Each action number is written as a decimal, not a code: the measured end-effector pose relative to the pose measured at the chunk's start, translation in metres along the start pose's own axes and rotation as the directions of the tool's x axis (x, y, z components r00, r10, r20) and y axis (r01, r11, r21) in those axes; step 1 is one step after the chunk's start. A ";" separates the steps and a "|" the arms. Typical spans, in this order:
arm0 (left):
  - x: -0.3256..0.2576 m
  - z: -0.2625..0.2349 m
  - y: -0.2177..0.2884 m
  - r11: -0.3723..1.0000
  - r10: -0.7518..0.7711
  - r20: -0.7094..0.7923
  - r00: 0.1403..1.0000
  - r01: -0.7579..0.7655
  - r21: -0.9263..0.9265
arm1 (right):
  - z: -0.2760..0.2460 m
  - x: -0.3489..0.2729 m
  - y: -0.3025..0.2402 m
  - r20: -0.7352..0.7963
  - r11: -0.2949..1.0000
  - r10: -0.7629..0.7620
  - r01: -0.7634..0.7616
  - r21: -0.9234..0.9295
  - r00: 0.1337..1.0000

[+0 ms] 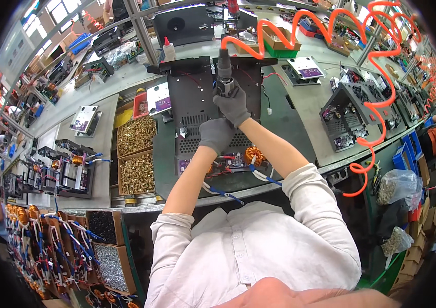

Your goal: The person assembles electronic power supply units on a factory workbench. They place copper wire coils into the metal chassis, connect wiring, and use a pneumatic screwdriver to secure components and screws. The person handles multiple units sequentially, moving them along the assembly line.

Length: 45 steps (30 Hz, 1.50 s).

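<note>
My right hand [232,106], in a grey glove, is wrapped round a dark air screwdriver [223,65] with an orange coiled hose at its far end. Just nearer and to the left, my gloved left hand [217,135] has its fingers curled in below the tool; what they pinch is hidden. Both hands are over a black perforated metal casing [189,95], opened out on the bench. At its near edge are a circuit board [234,160] and a copper-wound ring coil [255,155] with blue and white leads. The screwdriver's tip is out of sight.
Boxes of brass fasteners [136,174] stand left of the casing, near a white-and-purple module [160,100]. The orange hose [377,105] loops across the right side. Part-built units [349,115] stand at the right. Wired coils [48,241] and a box of silver screws [110,267] are lower left.
</note>
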State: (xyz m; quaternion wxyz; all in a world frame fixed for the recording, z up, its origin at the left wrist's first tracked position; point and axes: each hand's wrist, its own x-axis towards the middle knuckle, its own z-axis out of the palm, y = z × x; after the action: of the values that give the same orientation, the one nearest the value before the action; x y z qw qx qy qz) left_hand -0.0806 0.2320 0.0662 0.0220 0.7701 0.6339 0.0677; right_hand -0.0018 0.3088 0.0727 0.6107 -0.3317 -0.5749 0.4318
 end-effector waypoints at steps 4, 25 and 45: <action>0.000 -0.003 -0.003 0.994 -0.048 0.076 0.996 0.055 -0.091 | 0.001 0.011 -0.002 0.063 0.999 0.036 -0.038 0.025 0.997; -0.061 0.009 -0.076 0.875 -0.018 0.329 0.944 0.174 -0.453 | 0.063 -0.012 0.001 0.125 0.985 0.011 -0.033 0.172 0.992; -0.057 0.027 -0.116 0.821 -0.532 0.032 0.846 0.524 -0.226 | 0.103 -0.012 -0.045 0.298 0.958 0.001 -0.086 0.275 0.955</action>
State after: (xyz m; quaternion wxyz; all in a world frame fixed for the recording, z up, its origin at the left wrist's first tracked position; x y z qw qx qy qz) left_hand -0.2004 0.2002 0.0217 0.1169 0.5558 0.8106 0.1428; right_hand -0.0967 0.2701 0.1202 0.5498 -0.1852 -0.5838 0.5680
